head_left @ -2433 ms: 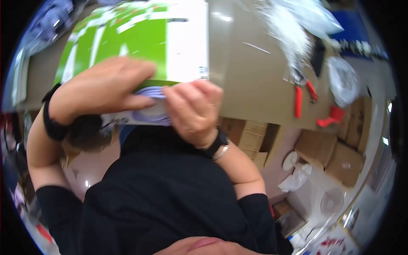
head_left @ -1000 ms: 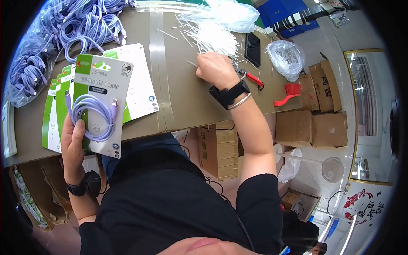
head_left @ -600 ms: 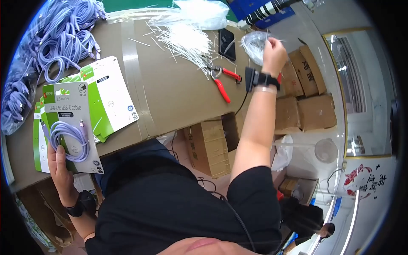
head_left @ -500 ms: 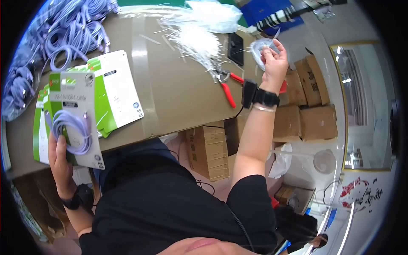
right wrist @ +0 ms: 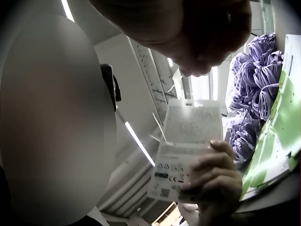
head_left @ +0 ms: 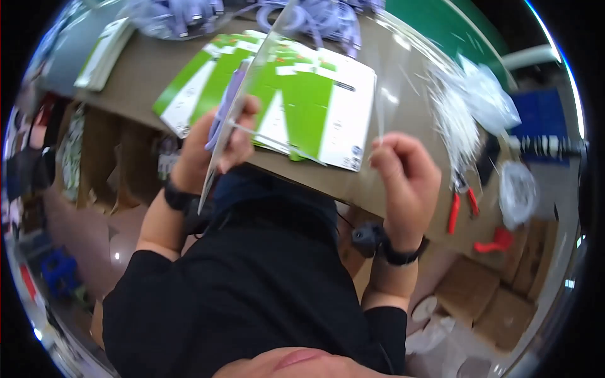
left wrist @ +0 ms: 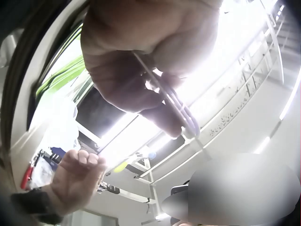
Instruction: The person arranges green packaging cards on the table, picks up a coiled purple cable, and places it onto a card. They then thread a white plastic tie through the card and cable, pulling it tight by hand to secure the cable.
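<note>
The left hand [head_left: 217, 148] grips the card [head_left: 249, 94] edge-on above the bench [head_left: 409, 101], its long axis running up and away. The right hand [head_left: 406, 183], fingers curled, pinches a thin tie [head_left: 378, 123] just right of the card.

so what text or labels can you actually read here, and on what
No text can be read in these views.
Card gripped by the left hand: lines of print and small symbols on its back, too blurred to read.
Green and white cards on the table: dark print and small marks, too small and blurred.
Right hand: pinches a thin clear tie, no marking visible.
</note>
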`<action>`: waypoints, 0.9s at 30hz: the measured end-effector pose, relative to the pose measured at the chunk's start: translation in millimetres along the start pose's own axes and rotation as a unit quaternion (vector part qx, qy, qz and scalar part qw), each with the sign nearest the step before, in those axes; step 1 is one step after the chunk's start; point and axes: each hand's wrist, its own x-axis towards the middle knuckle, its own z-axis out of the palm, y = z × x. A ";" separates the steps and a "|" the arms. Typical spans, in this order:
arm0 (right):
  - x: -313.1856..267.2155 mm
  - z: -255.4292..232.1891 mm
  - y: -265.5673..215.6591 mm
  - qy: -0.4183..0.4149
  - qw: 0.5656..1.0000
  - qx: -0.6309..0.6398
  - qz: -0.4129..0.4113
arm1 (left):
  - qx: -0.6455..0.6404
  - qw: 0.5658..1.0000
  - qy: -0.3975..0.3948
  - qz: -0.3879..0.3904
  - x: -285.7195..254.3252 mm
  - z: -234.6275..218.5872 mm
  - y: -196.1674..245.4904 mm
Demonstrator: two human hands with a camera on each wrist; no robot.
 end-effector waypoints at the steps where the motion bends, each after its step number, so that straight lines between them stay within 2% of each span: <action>1: -1.7 8.5 2.3 -0.019 1.000 0.014 -0.004 | -0.046 0.998 -0.039 -0.007 3.9 -1.0 -0.1; 2: -3.2 14.5 6.3 -0.051 0.992 -0.086 -0.083 | -0.094 0.992 -0.083 -0.017 6.8 -2.4 0.6; 3: -4.5 18.8 9.9 -0.075 0.966 -0.186 -0.161 | -0.087 0.993 -0.076 -0.011 8.6 -2.7 0.6; 6: -8.0 33.6 15.6 -0.086 0.956 -0.216 -0.179 | -0.195 0.970 -0.139 -0.049 12.2 -3.3 -0.7; 7: -8.2 36.4 16.9 -0.085 0.950 -0.235 -0.187 | -0.193 0.970 -0.138 -0.046 11.7 -3.2 -0.8; 15: -5.2 39.1 25.7 -0.099 0.945 -0.263 -0.165 | -0.171 0.965 -0.197 -0.042 14.1 1.1 0.2; 18: -5.6 39.1 25.8 -0.101 0.945 -0.266 -0.160 | -0.109 0.988 -0.107 -0.041 10.6 14.9 2.6; 23: -5.8 37.6 25.0 -0.105 0.944 -0.274 -0.149 | -0.117 0.988 -0.095 -0.044 11.2 10.8 -0.8; 26: -5.5 38.5 26.9 -0.092 0.950 -0.261 -0.145 | -0.141 0.973 -0.181 -0.037 15.9 0.8 -5.2; 27: -5.6 38.9 27.3 -0.086 0.953 -0.254 -0.143 | -0.141 0.972 -0.182 -0.038 15.5 1.1 -6.1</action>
